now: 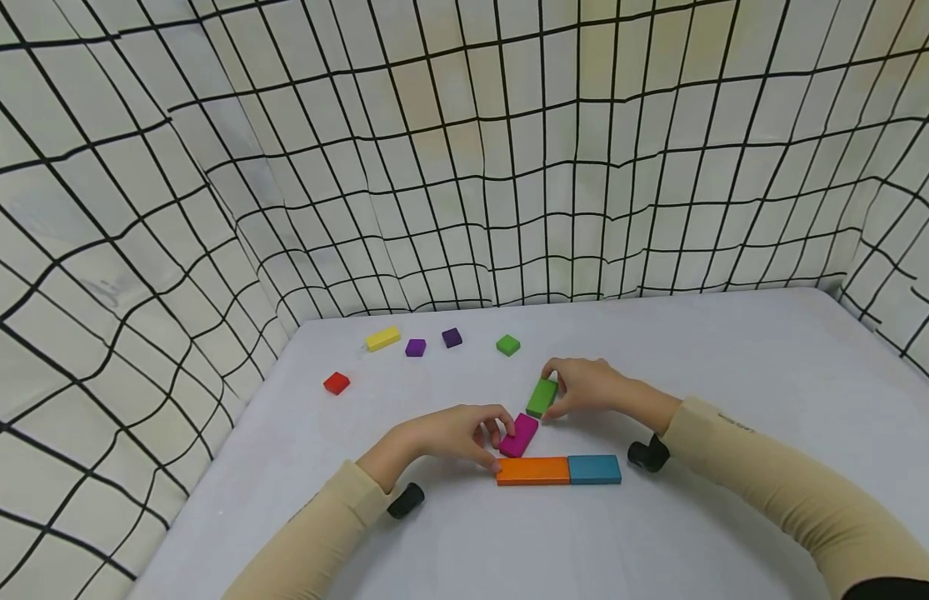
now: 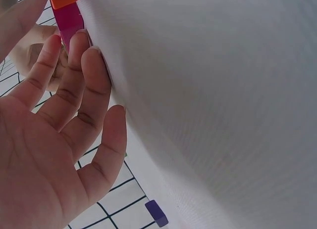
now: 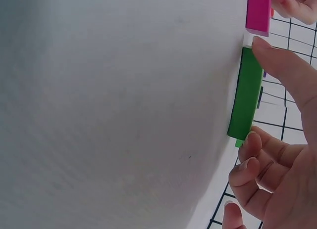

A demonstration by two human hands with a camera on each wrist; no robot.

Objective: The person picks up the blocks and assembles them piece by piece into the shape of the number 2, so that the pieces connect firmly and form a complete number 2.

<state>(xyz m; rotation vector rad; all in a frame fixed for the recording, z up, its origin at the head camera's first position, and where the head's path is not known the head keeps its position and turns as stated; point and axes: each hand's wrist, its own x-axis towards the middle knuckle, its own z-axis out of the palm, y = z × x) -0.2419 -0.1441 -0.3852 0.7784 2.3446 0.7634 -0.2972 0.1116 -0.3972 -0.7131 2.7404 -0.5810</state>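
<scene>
A magenta block [image 1: 519, 436] lies slanted on the white table, its near end close to an orange block [image 1: 532, 471]. My left hand [image 1: 458, 433] touches the magenta block with its fingertips, while its thumb is at the orange block's left corner. Beyond the magenta block, my right hand [image 1: 595, 387] pinches a green block [image 1: 541, 398] end to end between thumb and fingers. In the right wrist view a narrow gap separates the green block [image 3: 245, 93] from the magenta block [image 3: 258, 11]. A blue block [image 1: 595, 469] sits end to end with the orange one.
Farther back lie a small green block [image 1: 508, 344], a dark purple block [image 1: 452, 337], a purple block [image 1: 415, 347] and a yellow block [image 1: 383, 338]. A red block [image 1: 337, 383] is at the left. Black-lined netting [image 1: 464, 179] stands around the table's back and sides.
</scene>
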